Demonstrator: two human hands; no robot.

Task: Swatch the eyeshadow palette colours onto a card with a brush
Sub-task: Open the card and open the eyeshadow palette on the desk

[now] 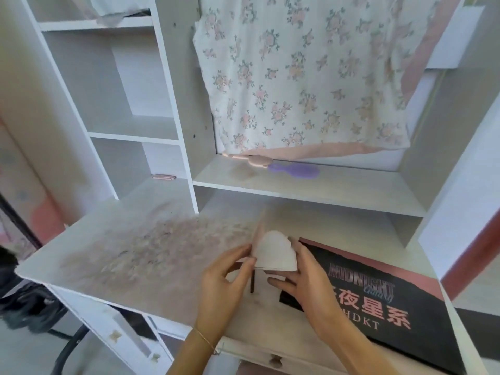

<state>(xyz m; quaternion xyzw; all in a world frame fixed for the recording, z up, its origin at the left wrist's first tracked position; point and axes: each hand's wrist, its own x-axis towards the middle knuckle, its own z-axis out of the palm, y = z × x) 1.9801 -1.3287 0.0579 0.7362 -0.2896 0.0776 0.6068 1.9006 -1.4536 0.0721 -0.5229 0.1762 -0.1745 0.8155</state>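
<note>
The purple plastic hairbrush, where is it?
The purple plastic hairbrush lies on the white shelf above the desk, under the floral cloth.

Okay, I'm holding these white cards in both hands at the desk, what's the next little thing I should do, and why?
Probably peel one card off the stack of white cards and lay it on the bare desk top. Both the left hand and right hand are pinching the stack, the palette box is shut, and the dark brush lies untouched beneath.
</note>
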